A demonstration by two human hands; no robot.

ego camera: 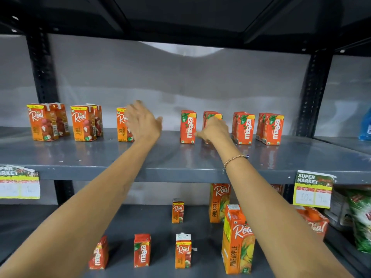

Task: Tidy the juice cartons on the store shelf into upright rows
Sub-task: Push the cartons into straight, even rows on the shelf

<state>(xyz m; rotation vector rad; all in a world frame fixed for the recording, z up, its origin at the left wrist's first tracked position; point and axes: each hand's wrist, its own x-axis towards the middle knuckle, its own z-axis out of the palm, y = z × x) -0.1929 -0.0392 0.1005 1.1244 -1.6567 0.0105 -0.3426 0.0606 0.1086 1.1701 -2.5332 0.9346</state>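
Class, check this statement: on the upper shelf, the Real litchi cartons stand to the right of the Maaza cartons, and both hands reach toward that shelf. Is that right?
Not quite. The head view shows the Real litchi cartons on the left of the upper shelf and the Maaza cartons on the right. The rest holds: the left hand and the right hand both reach toward that shelf.

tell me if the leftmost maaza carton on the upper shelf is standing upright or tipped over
Upright. The leftmost Maaza carton stands on its narrow base on the upper shelf, its sides vertical.
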